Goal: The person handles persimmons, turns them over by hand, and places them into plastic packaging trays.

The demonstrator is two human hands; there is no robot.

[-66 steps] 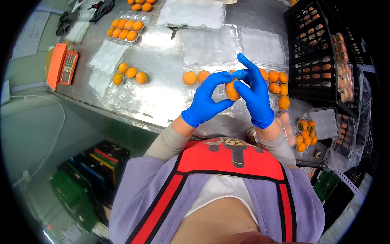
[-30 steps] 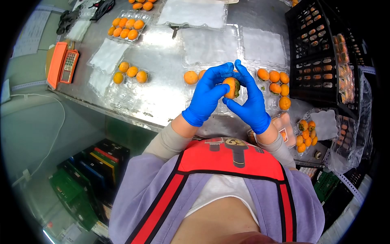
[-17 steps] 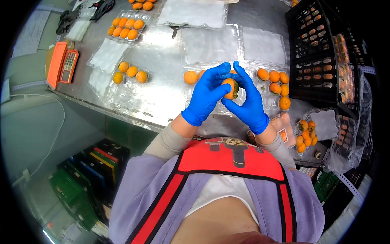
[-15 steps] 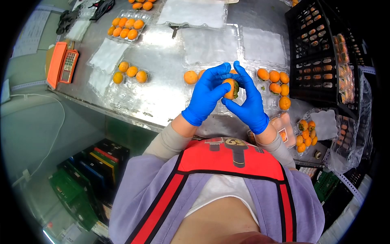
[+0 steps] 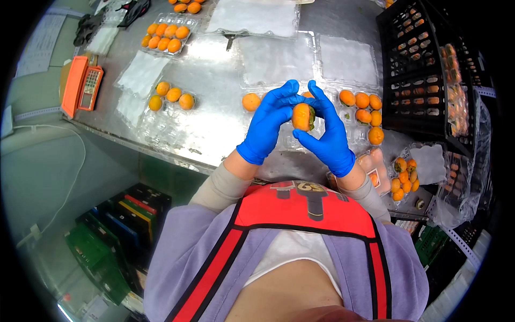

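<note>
Between both blue-gloved hands, above the clear plastic trays, is an orange persimmon [image 5: 303, 117] with its green leafy calyx facing right. My right hand [image 5: 328, 129] grips it, thumb beneath and fingers behind. My left hand [image 5: 270, 122] is curled at its left and upper side, fingertips against it; part of that contact is hidden. Left of my left hand lies another persimmon [image 5: 251, 102]. Beside my right hand a clear tray [image 5: 351, 126] holds several persimmons [image 5: 362, 101] along its back and right side.
At left, a clear tray [image 5: 153, 129] holds several persimmons, near an orange scale [image 5: 80, 86]. A fuller tray [image 5: 167, 37] sits farther back. White-lined trays [image 5: 276, 59] lie ahead. A tall black crate [image 5: 410, 64] stands at right; a persimmon pack [image 5: 405, 180] lies below it.
The persimmon has turned, showing more of its orange side, and sits slightly left. My left thumb has drawn back from its front. My right hand has barely moved.
</note>
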